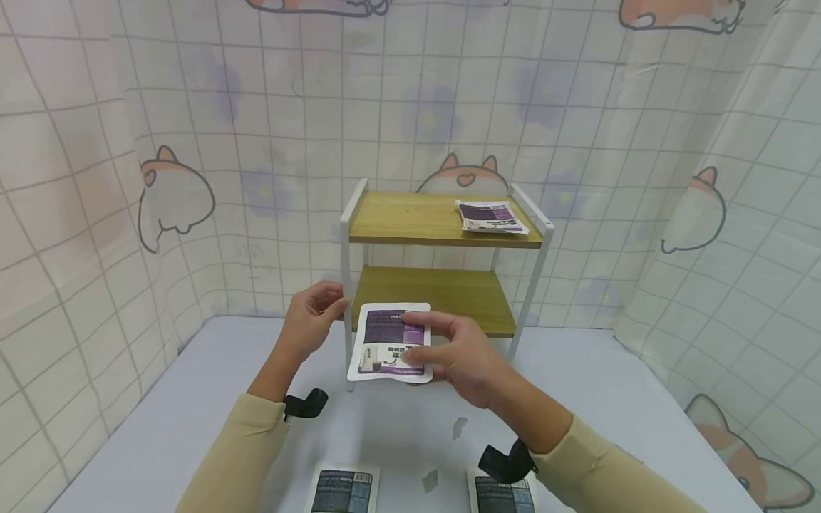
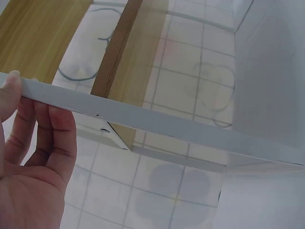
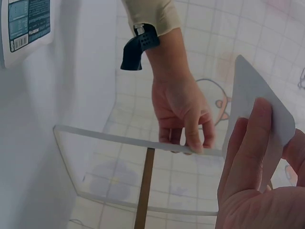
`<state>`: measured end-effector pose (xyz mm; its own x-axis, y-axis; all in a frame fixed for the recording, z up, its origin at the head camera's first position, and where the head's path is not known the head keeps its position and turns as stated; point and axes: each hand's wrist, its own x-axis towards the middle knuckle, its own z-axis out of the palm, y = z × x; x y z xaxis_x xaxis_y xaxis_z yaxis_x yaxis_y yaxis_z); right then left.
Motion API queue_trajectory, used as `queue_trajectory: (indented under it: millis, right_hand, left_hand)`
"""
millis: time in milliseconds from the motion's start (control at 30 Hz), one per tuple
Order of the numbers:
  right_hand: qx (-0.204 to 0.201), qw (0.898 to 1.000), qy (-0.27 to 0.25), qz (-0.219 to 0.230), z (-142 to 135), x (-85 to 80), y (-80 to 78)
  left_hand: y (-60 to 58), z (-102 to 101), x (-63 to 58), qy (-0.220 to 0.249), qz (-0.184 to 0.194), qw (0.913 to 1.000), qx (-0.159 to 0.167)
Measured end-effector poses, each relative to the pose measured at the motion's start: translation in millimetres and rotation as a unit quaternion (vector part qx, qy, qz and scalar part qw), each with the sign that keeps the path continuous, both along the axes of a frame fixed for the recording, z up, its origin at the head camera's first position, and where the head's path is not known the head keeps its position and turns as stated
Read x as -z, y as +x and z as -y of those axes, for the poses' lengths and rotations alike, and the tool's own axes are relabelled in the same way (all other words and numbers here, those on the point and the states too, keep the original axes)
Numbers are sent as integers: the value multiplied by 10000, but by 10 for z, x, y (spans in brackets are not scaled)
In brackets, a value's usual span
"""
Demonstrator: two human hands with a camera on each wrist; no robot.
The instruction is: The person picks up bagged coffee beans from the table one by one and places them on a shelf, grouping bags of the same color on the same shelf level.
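Holding a purple-labelled packet (image 1: pixel 383 328) by its side in your right hand (image 1: pixel 465 360), you keep its printed face upward in the head view, digits over the edge. Your left hand (image 1: pixel 311 320) grips the white post (image 1: pixel 345 260) of a two-tier rack (image 1: pixel 442 240), apparently to steady it on the desk (image 1: pixel 577 385). Beyond your right hand, purple-labelled packaging (image 1: pixel 490 216) lies flat on the upper shelf, likely for stability; nearer you, a blue-labelled packet (image 1: pixel 343 491) lies between your forearms and another (image 1: pixel 503 497) partly beneath your right wrist.

In the left-wrist view, your left thumb and fingers take opposite sides of the post, a hold suited to checking wobble.

In the right-wrist view, your right fingers back the packet's blank side, probably to stop it bending; your left hand grips the post beyond.
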<state>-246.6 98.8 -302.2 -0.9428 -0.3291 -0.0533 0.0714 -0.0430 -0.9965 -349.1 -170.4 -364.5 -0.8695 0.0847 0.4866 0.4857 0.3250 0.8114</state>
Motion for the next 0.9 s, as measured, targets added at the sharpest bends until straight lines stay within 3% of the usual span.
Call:
queue_trajectory:
  millis: [900]
  right_hand:
    - [-272,9992,-131,-254,-16,-365,-45]
  left_hand:
    - [22,-15,-20,18,62,10000,-43]
